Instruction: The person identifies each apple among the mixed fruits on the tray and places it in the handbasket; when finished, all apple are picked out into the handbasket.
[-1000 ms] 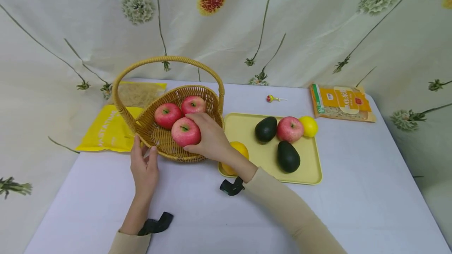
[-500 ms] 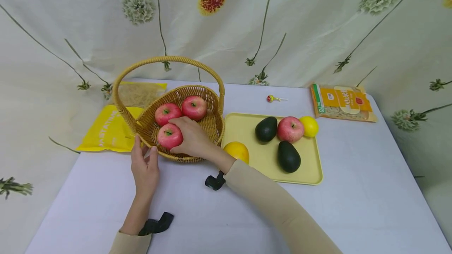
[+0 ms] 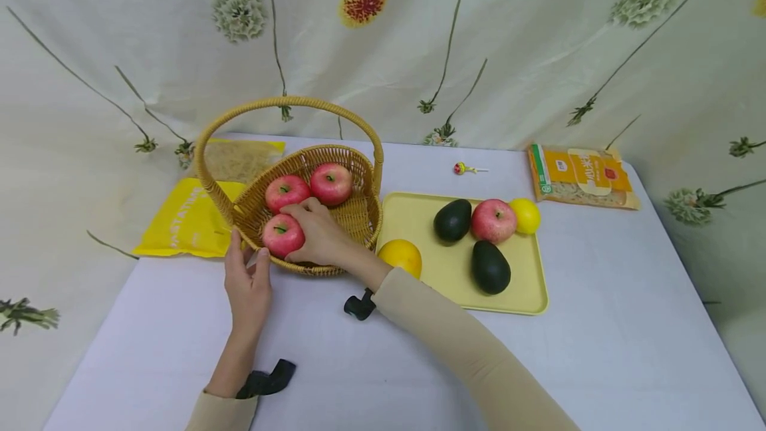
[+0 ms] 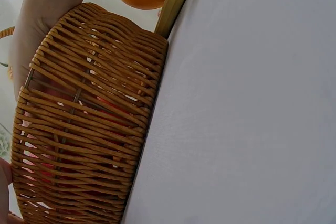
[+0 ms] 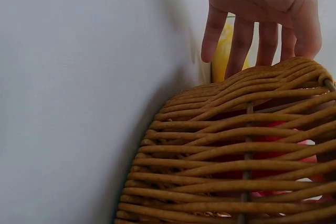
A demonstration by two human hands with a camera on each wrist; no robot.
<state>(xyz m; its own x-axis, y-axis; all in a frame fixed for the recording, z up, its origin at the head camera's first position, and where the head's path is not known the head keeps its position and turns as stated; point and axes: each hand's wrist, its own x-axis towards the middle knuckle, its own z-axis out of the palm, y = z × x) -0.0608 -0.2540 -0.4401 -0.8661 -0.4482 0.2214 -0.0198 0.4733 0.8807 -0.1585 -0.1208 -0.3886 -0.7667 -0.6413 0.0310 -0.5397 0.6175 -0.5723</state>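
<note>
A wicker basket (image 3: pixel 311 271) with a tall arched handle stands on the table at centre left in the head view. My right hand (image 3: pixel 322 235) reaches in over its front right rim, thumb and fingers round a red apple (image 3: pixel 283 236) at the basket's front left. Two more red apples, one on the left (image 3: pixel 287 193) and one on the right (image 3: pixel 332 183), lie behind it. My left hand (image 3: pixel 248 292) touches the basket's left front outside; the right wrist view shows its fingers (image 5: pixel 242 38) straight. In the left wrist view the wicker wall (image 4: pixel 89 124) mostly hides the apples.
Right of the basket lies a yellow tray (image 3: pixel 431 265) bearing an orange (image 3: pixel 401 257), two avocados (image 3: pixel 490 267), a red apple (image 3: pixel 493 221) and a lemon (image 3: pixel 525 215). A yellow pasta bag (image 3: pixel 185 221), lollipop (image 3: pixel 461 168) and orange packet (image 3: pixel 583 175) lie further out.
My right hand has carried the apple left and slightly forward-down into the basket's front left, with most of that move in the first half second. My left hand has stayed at the basket.
</note>
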